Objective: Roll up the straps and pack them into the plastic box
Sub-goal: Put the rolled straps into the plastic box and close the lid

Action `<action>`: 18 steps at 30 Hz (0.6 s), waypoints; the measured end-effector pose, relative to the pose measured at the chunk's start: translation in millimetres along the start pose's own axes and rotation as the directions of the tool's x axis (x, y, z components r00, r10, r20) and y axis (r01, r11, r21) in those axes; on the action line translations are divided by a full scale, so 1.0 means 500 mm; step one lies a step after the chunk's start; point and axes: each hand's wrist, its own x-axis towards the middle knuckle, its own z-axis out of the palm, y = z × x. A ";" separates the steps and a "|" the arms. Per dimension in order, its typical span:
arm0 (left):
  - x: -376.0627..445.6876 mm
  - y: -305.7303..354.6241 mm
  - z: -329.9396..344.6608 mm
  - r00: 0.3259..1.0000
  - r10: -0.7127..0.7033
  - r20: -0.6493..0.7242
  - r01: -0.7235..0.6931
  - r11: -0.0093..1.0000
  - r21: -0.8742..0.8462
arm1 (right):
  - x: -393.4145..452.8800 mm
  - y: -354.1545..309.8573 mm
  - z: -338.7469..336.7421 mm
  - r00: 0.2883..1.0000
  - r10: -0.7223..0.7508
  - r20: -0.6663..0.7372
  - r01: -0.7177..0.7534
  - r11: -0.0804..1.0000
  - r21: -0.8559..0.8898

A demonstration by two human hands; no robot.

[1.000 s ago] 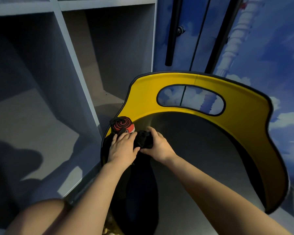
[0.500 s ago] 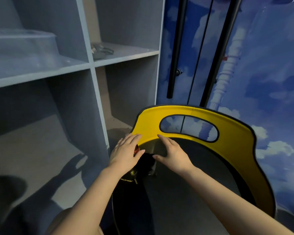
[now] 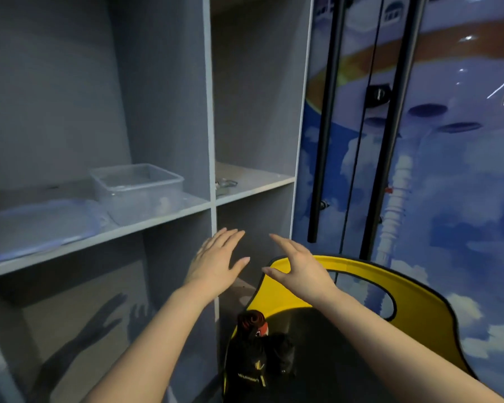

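Head view: left hand [image 3: 216, 263] & right hand [image 3: 298, 267] were held spread, empty, w/ rolled straps [image 3: 252, 322] near, plastic box [image 3: 137, 189] far left.

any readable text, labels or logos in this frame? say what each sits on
Pale print on the black strap bundle lying on the chair seat: too small and blurred to read.
Yellow mark above that print: a logo shape, no legible letters.
Clear plastic box, shelves, wall mural: no text visible.
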 end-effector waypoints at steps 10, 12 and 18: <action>-0.002 -0.133 -0.200 0.963 -0.189 -0.192 0.194 0.981 0.009 | 0.147 -0.183 -0.029 0.988 -0.153 0.000 0.153 0.987 0.058; -0.004 -0.170 -0.226 0.946 -0.221 -0.237 0.229 0.973 0.005 | 0.181 -0.218 -0.023 0.983 -0.180 0.022 0.179 0.982 0.061; 0.005 -0.247 -0.274 0.919 -0.273 -0.284 0.284 0.959 -0.004 | 0.279 -0.287 0.012 0.977 -0.206 0.062 0.201 0.977 0.073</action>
